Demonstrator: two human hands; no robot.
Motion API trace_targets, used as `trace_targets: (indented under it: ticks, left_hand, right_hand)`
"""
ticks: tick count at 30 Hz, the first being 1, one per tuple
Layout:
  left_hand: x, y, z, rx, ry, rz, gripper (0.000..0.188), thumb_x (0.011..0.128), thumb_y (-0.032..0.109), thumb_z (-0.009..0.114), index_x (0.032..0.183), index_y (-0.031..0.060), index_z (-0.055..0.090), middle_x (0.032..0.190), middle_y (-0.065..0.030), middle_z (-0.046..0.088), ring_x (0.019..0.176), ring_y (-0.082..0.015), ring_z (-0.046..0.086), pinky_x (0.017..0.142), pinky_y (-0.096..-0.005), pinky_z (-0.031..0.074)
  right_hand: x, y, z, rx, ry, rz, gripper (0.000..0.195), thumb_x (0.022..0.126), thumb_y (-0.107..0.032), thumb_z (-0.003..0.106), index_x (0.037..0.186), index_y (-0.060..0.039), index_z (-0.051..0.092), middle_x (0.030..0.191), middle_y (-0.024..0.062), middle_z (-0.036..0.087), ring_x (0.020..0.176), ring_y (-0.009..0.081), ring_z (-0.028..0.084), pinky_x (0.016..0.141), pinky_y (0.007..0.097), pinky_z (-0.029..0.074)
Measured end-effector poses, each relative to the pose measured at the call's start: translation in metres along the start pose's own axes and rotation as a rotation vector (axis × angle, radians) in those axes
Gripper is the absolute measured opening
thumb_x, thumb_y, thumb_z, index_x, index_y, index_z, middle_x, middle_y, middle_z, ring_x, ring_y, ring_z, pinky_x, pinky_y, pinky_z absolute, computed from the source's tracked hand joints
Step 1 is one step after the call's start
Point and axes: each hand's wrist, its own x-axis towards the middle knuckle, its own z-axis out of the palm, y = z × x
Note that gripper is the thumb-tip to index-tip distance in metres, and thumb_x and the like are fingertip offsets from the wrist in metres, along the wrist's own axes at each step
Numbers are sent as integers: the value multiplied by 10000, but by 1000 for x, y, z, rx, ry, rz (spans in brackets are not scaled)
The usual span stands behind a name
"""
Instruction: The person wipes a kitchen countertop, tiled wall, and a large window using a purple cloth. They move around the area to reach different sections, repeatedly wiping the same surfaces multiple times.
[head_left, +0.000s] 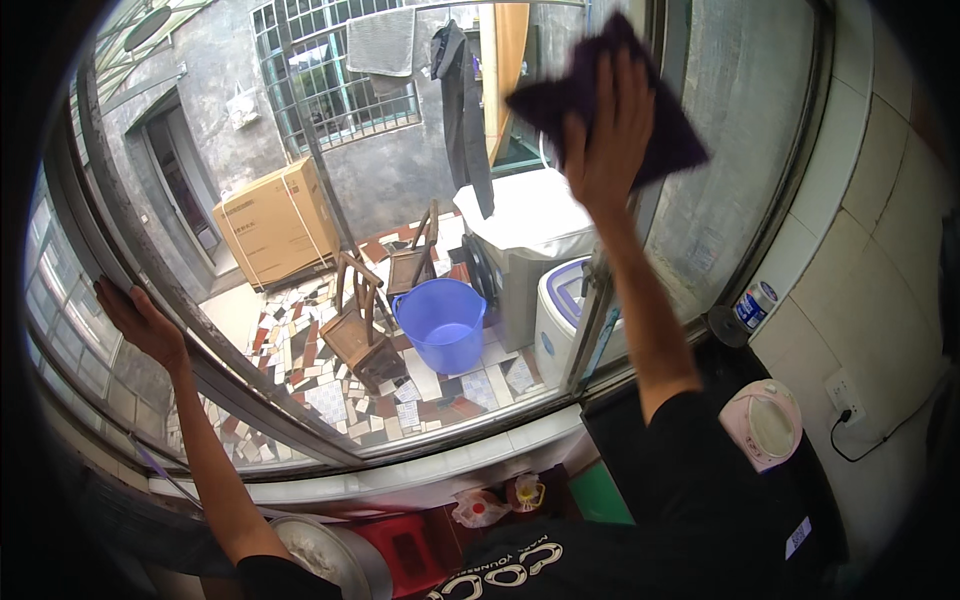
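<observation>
My right hand lies flat over a dark purple cloth, high up at the sliding window. The cloth spreads out beyond my fingers and is blurred at its edges. Past it, the glass pane gives a view of a yard. At the far left, my left hand rests against the metal window frame, thumb apart from the fingers and nothing in the grasp.
Below the window runs a tiled sill. A pink appliance and a small blue-labelled jar stand at the right. A metal pot and a red plastic stool are low down. Outside is a blue bucket.
</observation>
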Motion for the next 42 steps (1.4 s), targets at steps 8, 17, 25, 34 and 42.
trace_targets:
  ticks: [8, 17, 25, 34, 42]
  left_hand:
    - [1, 4, 5, -53, 36, 50, 609, 1022, 456, 372, 1466, 39, 370, 1518, -211, 327, 1403, -378, 311, 1161, -460, 244]
    - [2, -2, 1, -35, 46, 52, 588, 1025, 431, 393, 1460, 36, 379, 1509, -215, 342, 1394, -385, 325, 1151, -450, 265]
    - [9, -9, -9, -17, 34, 95, 593, 1021, 427, 399, 1459, 28, 377, 1506, -217, 345, 1391, -386, 328, 1156, -450, 261]
    - [-5, -33, 4, -4, 13, 51, 614, 1022, 405, 413, 1454, -28, 349, 1516, -232, 321, 1418, -362, 287, 1180, -420, 202]
    - [10, -12, -38, -98, -276, -48, 717, 979, 511, 447, 1446, -21, 340, 1507, -236, 326, 1394, -388, 311, 1141, -438, 260]
  right_hand:
    - [-206, -57, -50, 20, -261, 199, 630, 999, -418, 356, 1420, 50, 374, 1481, 290, 320, 1381, 492, 273, 1123, 613, 178]
    - [-19, -1, -17, 24, -155, 59, 623, 907, -181, 568, 1446, 34, 343, 1528, 211, 301, 1419, 435, 250, 1142, 551, 200]
    - [196, 42, 31, -125, -42, -421, 516, 994, -230, 424, 1403, 79, 373, 1481, 243, 351, 1393, 381, 306, 1158, 466, 233]
    - [183, -22, 70, -115, 246, -329, 490, 951, -188, 514, 1360, 70, 434, 1420, 251, 431, 1333, 389, 387, 1107, 469, 304]
    - [133, -209, 60, 205, -2, -363, 635, 875, -240, 636, 1411, 10, 405, 1504, 170, 350, 1420, 354, 262, 1176, 499, 189]
